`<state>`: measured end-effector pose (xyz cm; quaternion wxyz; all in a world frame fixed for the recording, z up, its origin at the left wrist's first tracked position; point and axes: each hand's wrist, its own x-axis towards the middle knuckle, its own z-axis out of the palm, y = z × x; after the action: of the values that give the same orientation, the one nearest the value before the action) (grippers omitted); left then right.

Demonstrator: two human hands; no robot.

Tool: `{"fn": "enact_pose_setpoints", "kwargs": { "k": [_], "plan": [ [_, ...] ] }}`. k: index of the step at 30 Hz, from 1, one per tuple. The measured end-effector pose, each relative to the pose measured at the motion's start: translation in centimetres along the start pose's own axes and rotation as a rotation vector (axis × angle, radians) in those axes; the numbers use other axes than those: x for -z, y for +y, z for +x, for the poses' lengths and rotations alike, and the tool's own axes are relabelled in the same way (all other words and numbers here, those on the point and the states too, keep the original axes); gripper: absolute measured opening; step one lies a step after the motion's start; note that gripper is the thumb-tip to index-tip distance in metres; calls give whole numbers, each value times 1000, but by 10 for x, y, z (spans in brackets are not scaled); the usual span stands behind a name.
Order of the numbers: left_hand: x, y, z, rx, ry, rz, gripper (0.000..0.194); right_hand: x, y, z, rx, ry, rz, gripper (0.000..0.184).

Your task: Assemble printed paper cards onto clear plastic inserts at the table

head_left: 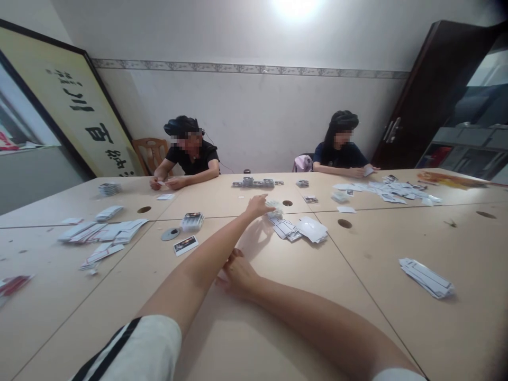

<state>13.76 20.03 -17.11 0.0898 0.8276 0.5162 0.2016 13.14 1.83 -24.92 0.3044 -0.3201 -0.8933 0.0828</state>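
Note:
My left hand (pixel 260 205) reaches forward over the table, its fingers apart at the edge of a small heap of clear and whitish packets (pixel 274 206). Just in front of that heap lie white printed cards or packets (pixel 286 229) and a stack of white sheets (pixel 312 228). Nearer to me, my right hand (pixel 241 272) is low over the table beside my left forearm. The forearm covers part of its fingers, so whether it holds anything is hidden. A dark picture card (pixel 186 245), a clear-wrapped stack of cards (pixel 192 221) and a grey disc (pixel 170 234) lie left of my arms.
Across the light wooden table (pixel 246 338), one person (pixel 190 153) and another person (pixel 341 148) handle small papers. White envelopes (pixel 103 231) lie left, a bundle of white strips (pixel 426 278) right, scattered cards (pixel 397 189) far right. Round holes (pixel 345 224) pierce the tabletop.

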Motion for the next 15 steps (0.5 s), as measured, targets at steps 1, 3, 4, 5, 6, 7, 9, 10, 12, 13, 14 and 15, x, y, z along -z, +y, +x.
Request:
{"fn": "enact_pose_setpoints", "kwargs": {
  "k": [1, 3, 4, 5, 6, 7, 9, 10, 12, 13, 14, 15],
  "plan": [
    [8, -1, -6, -19, 17, -22, 76, 1, -1, -1, 9, -2, 3, 52],
    [27, -5, -25, -73, 51, -56, 76, 3, 0, -3, -21, 23, 38, 66],
    [37, -10, -37, -99, 68, -68, 75, 3, 0, -4, -61, 58, 69, 65],
    [48, -16, -52, -118, 81, -77, 75, 4, 0, -4, -107, 118, 104, 58],
    [58, -25, -69, -126, 96, -82, 74, 5, 0, -5, -146, 205, 139, 48],
    [68, -35, -86, -118, 112, -87, 73, 6, 0, -6, -158, 304, 162, 40],
    [83, -58, -122, -79, 134, -102, 66, 9, -2, -9, -127, 470, 157, 36],
    [87, -71, -140, -56, 131, -113, 63, 11, -3, -10, -105, 503, 148, 37],
    [90, -93, -170, -20, 106, -131, 64, 12, -6, -12, -59, 516, 141, 38],
    [88, -103, -183, -6, 93, -140, 65, 12, -7, -12, -46, 508, 140, 37],
    [83, -110, -194, 4, 79, -151, 64, 11, -7, -12, -41, 495, 138, 37],
    [77, -116, -203, 5, 62, -164, 64, 9, -7, -12, -46, 482, 132, 37]
  ]
}}
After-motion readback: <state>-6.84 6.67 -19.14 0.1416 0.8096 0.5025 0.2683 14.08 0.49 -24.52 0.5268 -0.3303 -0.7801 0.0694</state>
